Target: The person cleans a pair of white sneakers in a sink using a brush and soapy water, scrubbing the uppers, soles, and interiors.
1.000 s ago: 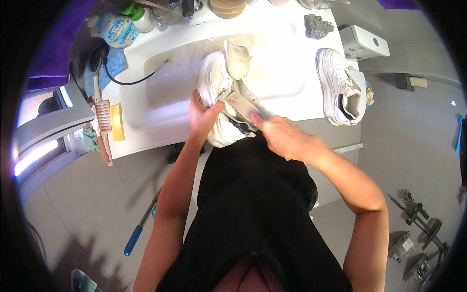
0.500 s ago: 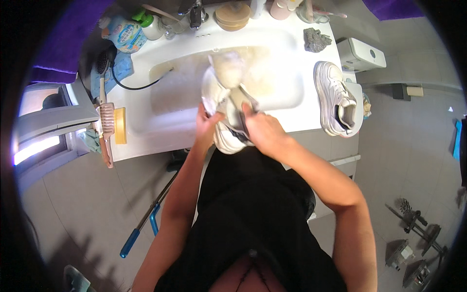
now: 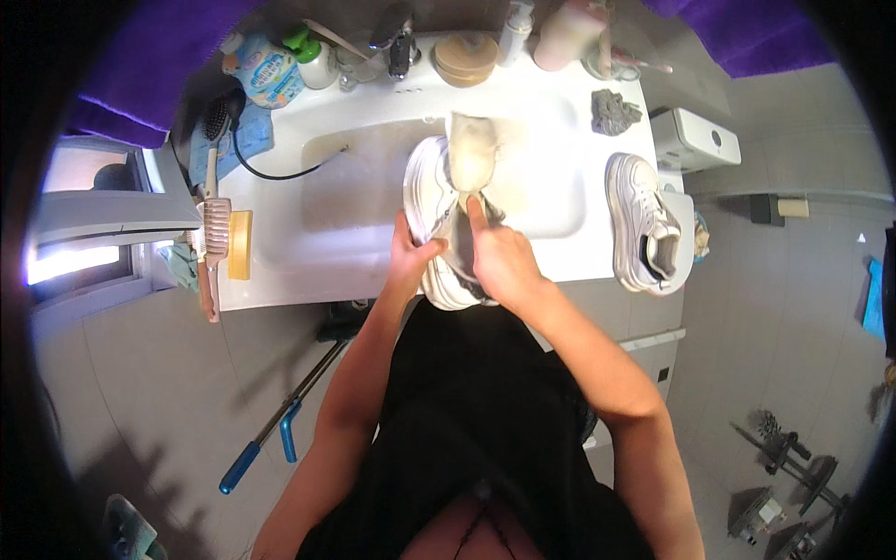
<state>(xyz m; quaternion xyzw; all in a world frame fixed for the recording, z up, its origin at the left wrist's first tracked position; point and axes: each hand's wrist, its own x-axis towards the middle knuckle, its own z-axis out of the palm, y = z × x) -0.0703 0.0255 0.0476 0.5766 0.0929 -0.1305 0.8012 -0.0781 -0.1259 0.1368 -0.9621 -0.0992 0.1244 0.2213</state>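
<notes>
A white sneaker [image 3: 427,187] is held over the near side of the sink, its toe pointing away from me. Its pale, padded tongue [image 3: 472,159] is pulled up and out, and the opening shows a grey lining. My left hand [image 3: 411,261] grips the sneaker's left side, thumb over the collar edge. On the right side, my right hand [image 3: 507,266] is closed at the collar, with its index finger stretched onto the base of the tongue. The tips of its other fingers are hidden. Beneath the sneaker, the white sink [image 3: 271,229] holds cloudy, brownish water.
The matching sneaker [image 3: 640,219] stands on the counter's right end, near a grey crumpled cloth [image 3: 616,113]. A faucet [image 3: 399,56], round soap dish [image 3: 466,61] and bottles [image 3: 317,67] line the back. Brushes [image 3: 216,229] and a yellow bar [image 3: 240,245] lie at left.
The sneaker has shifted slightly right in view, its tongue now standing straighter. My right index finger has stretched forward onto the tongue's base. The view has shifted a little.
</notes>
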